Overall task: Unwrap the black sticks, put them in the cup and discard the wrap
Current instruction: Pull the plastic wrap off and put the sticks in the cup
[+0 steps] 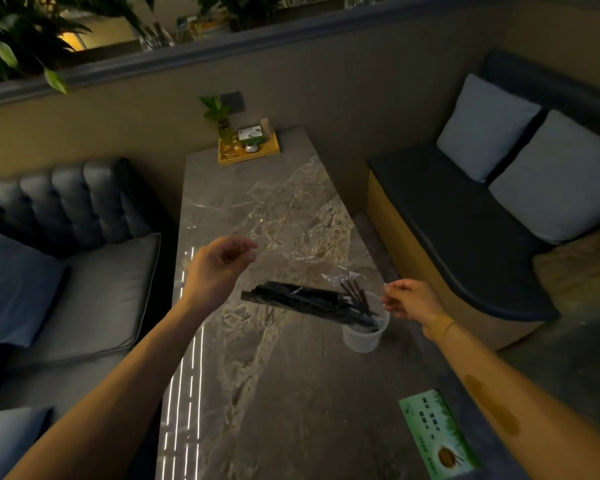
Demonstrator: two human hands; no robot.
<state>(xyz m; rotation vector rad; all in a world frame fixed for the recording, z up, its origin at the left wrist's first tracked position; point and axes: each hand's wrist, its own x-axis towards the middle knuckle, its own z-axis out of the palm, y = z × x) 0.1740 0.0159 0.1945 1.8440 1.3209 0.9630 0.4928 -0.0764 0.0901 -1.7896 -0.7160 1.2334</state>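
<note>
A bundle of black sticks (302, 299) lies tilted in a sheet of clear plastic wrap (302, 258), its right end dipping into a translucent white cup (362, 336) on the marble table (257, 393). A few sticks stand in the cup. My left hand (219, 268) pinches the wrap's upper left edge above the table. My right hand (413, 301) pinches the wrap's right edge just beside the cup. The wrap hangs stretched between both hands with the sticks resting in its sag.
A green printed card (437, 434) lies at the table's near right edge. A yellow tray (248, 150) with a plant vase and small boxes stands at the far end. A grey sofa (84, 271) flanks the left, a cushioned bench (465, 220) the right.
</note>
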